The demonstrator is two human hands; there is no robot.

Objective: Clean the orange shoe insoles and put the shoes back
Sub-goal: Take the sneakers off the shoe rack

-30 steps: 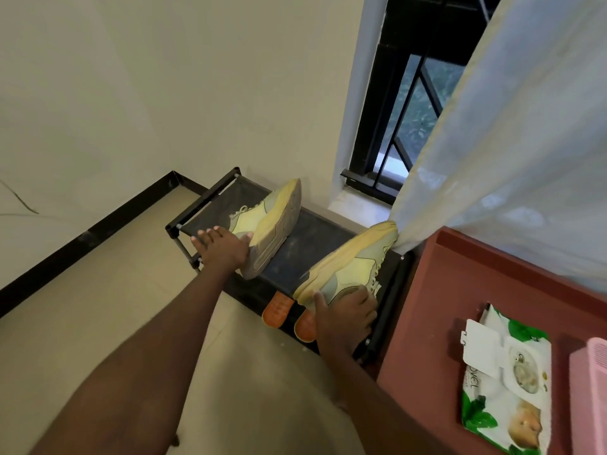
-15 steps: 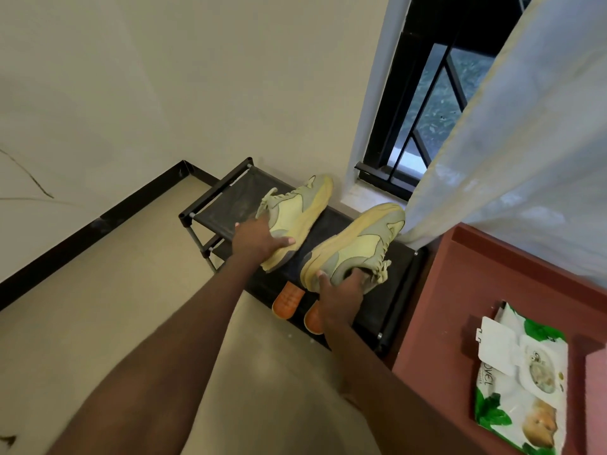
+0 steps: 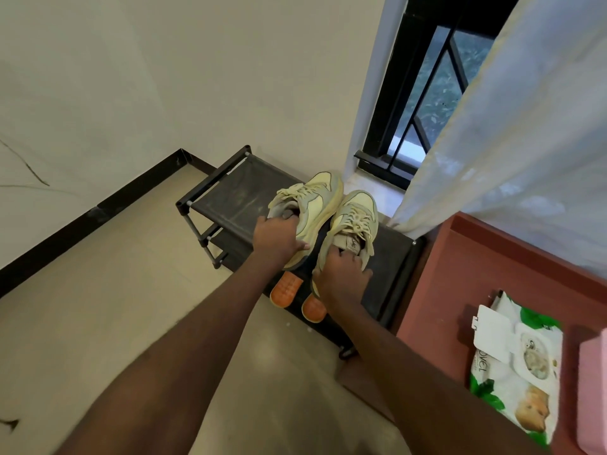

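Two pale yellow sneakers stand side by side on the top shelf of a black shoe rack [image 3: 230, 198], toes toward the wall. My left hand [image 3: 274, 239] grips the heel collar of the left sneaker [image 3: 312, 205], fingers inside its opening. My right hand [image 3: 340, 277] grips the heel of the right sneaker [image 3: 356, 221]. Two orange insoles stick out below the top shelf: the left insole [image 3: 285, 289] and the right insole [image 3: 313, 308], partly hidden under my right wrist.
A reddish-brown table [image 3: 492, 274] stands right of the rack with a wet-wipes pack [image 3: 515, 366] and a pink object [image 3: 594, 389] on it. A white curtain [image 3: 509, 142] hangs over the window [image 3: 423, 103]. Beige floor [image 3: 115, 290] lies to the left.
Both sneakers have been turned from lying on their sides to upright and drawn together near the rack's right half. My hands moved with them, closer to each other.
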